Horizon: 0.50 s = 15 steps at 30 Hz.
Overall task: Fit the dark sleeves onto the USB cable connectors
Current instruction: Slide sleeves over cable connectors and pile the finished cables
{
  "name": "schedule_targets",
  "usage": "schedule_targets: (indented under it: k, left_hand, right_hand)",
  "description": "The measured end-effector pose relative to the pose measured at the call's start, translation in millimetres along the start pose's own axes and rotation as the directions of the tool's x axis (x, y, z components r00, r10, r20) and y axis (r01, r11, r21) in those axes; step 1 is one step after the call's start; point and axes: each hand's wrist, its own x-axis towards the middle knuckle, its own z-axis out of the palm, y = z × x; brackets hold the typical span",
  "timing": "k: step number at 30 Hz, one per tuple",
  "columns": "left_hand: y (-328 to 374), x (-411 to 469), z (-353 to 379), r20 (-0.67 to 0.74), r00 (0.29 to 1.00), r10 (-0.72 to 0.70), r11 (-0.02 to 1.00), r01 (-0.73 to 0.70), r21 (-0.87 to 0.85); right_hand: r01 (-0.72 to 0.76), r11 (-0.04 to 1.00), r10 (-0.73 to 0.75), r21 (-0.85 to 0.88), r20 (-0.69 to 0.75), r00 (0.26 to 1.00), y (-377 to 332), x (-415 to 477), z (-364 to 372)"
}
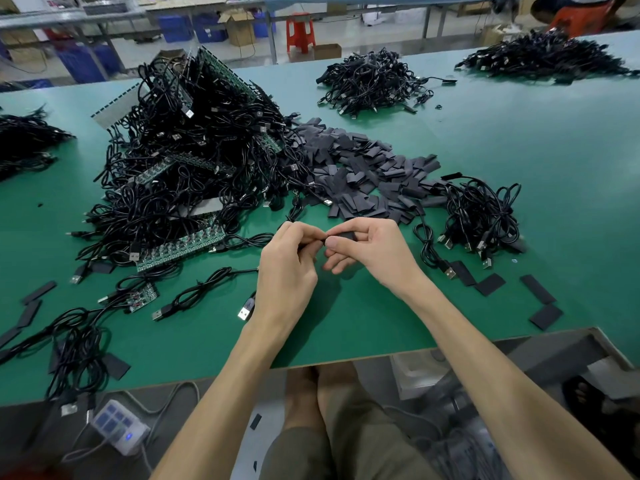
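Dark sleeve (343,234): short, flat, matte tube, pinched between thumb and forefinger of the right hand (375,252), held just above the near middle of the table (519,150); met at its open end by the left hand (287,259), fingers curled tight round a thin black cable (295,212); connector hidden inside that grip, perhaps already at the sleeve's mouth; shiny metal USB plug (245,311) lying beside the left wrist. Behind the hands, loose heap of sleeves (363,168), flat charcoal rectangles, some creased; left of it, high glossy tangle of cables (194,150) threaded with green circuit-board strips (183,245); right of it, smaller coiled bundle (483,216) ending in silver plugs; stray sleeves (538,289) flat on the smooth green tabletop; white power strip (117,427) below the near edge.
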Motion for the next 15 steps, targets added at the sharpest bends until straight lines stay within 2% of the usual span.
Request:
schedule_targets:
  k: [10, 15]
  left_hand:
    - [0.8, -0.8, 0.2, 0.015, 1.000, -0.027, 0.999, 0.028, -0.033]
    - [0.5, -0.6, 0.5, -0.001, 1.000, -0.010, 1.000, 0.010, -0.009]
  right_hand:
    - [-0.027, 1.000, 0.026, 0.013, 0.062, 0.998, -1.4, 0.2, 0.5]
    - [0.001, 1.000, -0.001, -0.005, 0.005, 1.000, 0.4, 0.5, 0.5]
